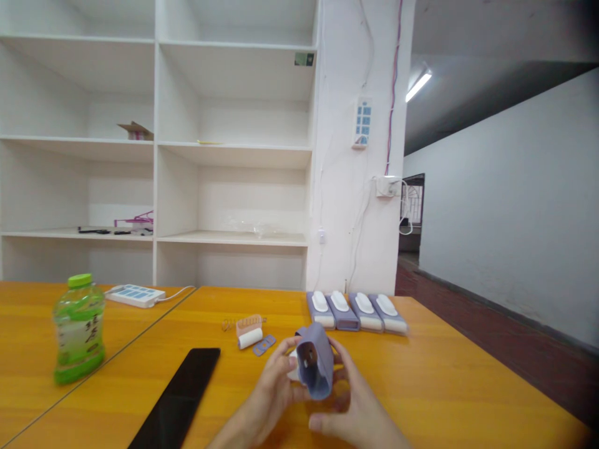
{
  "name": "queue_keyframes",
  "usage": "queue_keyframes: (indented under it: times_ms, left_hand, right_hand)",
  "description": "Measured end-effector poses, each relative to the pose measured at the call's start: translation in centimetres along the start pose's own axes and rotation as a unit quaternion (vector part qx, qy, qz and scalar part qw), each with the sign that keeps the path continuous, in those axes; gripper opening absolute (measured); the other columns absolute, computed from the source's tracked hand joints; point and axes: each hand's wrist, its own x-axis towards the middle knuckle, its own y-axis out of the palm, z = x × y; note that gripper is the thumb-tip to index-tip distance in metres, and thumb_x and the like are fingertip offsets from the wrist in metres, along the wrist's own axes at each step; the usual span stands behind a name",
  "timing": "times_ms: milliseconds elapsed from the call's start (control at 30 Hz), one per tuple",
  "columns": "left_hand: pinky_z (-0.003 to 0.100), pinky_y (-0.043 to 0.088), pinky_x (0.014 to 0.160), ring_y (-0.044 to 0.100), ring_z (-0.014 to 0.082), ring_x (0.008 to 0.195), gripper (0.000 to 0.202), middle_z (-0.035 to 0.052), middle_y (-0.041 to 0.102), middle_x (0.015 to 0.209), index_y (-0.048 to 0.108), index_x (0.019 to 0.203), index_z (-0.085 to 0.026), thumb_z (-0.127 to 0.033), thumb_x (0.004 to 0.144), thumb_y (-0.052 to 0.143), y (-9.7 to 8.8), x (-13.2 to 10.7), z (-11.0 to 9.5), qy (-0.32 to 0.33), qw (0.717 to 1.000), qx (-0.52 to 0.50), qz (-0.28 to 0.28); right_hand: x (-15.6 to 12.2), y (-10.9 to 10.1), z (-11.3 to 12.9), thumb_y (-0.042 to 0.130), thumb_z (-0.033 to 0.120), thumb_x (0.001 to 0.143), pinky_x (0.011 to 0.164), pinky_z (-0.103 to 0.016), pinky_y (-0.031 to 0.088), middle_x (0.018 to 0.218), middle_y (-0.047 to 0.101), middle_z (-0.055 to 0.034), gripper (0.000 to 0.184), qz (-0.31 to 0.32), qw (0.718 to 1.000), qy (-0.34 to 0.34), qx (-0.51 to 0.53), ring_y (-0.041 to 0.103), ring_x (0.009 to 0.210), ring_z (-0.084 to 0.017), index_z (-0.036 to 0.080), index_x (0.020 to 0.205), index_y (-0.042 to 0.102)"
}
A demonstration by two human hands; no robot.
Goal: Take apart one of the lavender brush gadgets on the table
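A hollow purple plastic housing point(321, 362) is held up over the table, its open end turned toward me. My left hand point(279, 374) grips its left side, thumb in front, where a bit of white part shows. On the right side, the curved fingers of my right hand point(349, 390) reach round behind the housing and hold it; some fingertips are hidden. Beyond my hands lie a white roller point(250, 338), a pinkish piece point(249, 325) and a small purple plate with holes point(264, 345). Something clear and coil-like point(230, 323) rests beside them.
Several purple-and-white units point(347, 312) stand in a row at the table's far right. Left of my hands lies a long black panel point(180, 399). Farther left are a green-capped bottle point(79, 330) and a white power strip point(135, 295). White shelves point(234, 237) rise behind the wooden table point(449, 380).
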Motion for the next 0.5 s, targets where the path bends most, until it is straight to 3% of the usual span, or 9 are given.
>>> queue_keyframes:
  times_ms: [67,167,267,367,500]
  left_hand:
    - [0.043,0.050,0.085,0.062,0.0254,0.098,0.032,0.0114,0.063,0.108,0.057,0.118,-0.019,-0.032,0.090,0.056,0.2,-0.1,0.1,-0.011,1.000,-0.011,0.004]
    - [0.039,0.051,0.080,0.063,0.0218,0.089,0.033,0.0107,0.064,0.106,0.058,0.117,-0.018,-0.032,0.087,0.059,0.5,-0.2,0.7,-0.041,0.999,-0.011,0.004]
    - [0.036,0.051,0.077,0.063,0.0191,0.082,0.032,0.0091,0.065,0.100,0.058,0.114,-0.018,-0.030,0.084,0.061,0.6,-0.3,1.2,-0.064,0.998,-0.012,-0.002]
    - [0.032,0.050,0.072,0.062,0.0176,0.079,0.033,0.0077,0.064,0.095,0.057,0.113,-0.018,-0.028,0.083,0.062,0.3,-0.2,1.5,-0.074,0.997,-0.007,0.002]
    - [0.027,0.048,0.065,0.061,0.0161,0.076,0.033,0.0064,0.063,0.094,0.054,0.116,-0.019,-0.026,0.084,0.060,-0.3,0.0,1.6,-0.078,0.997,0.007,0.019]
  right_hand:
    - [-0.2,-0.7,0.9,0.092,0.036,0.052,0.100,-0.050,0.046,0.147,0.042,-0.0154,0.109,-0.041,0.993,-0.060,-0.092,0.044,0.132,-0.038,0.025,0.145,0.036]
    - [-0.5,-1.4,2.3,0.089,0.030,0.056,0.115,-0.055,0.026,0.156,0.030,-0.0131,0.106,-0.041,0.980,-0.129,-0.149,0.027,0.143,-0.038,0.026,0.147,0.036]
    - [-0.7,-1.1,2.8,0.088,0.023,0.055,0.115,-0.052,0.029,0.150,0.042,-0.0125,0.099,-0.006,0.981,-0.143,-0.132,0.038,0.138,-0.037,0.027,0.143,0.043]
    - [-0.6,-0.3,2.4,0.088,0.017,0.049,0.109,-0.049,0.037,0.138,0.055,-0.0117,0.090,-0.039,0.986,-0.125,-0.104,0.050,0.127,-0.036,0.025,0.131,0.054]
    - [-0.5,0.0,1.8,0.092,0.021,0.046,0.107,-0.048,0.039,0.133,0.057,-0.0117,0.089,-0.062,0.985,-0.127,-0.103,0.053,0.123,-0.037,0.025,0.126,0.055]
